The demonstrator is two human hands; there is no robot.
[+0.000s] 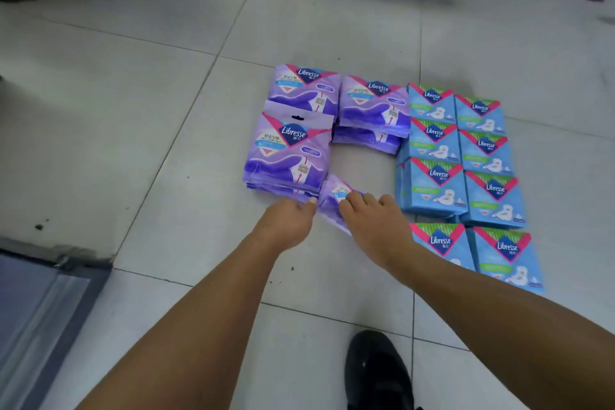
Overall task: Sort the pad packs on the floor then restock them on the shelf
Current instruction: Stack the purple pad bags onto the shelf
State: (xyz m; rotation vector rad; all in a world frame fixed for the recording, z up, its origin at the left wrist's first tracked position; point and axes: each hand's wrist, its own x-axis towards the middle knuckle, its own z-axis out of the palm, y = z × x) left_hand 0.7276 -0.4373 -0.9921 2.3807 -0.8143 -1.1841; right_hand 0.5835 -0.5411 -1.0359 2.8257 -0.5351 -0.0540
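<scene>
Purple Libresse pack (334,198), glossy, crumpled, pinched btwn left hand (289,220) & right hand (372,223) just above floor tiles (166,110) beside purple stacks (289,150), lower half hidden, print blurred.

Bare floor (362,173) gap (between purple stacks (289,150), blue packs (432,183)).

Eight blue pad packs (432,186), three purple pack stacks (289,150), one purple pack (332,200) held
</scene>
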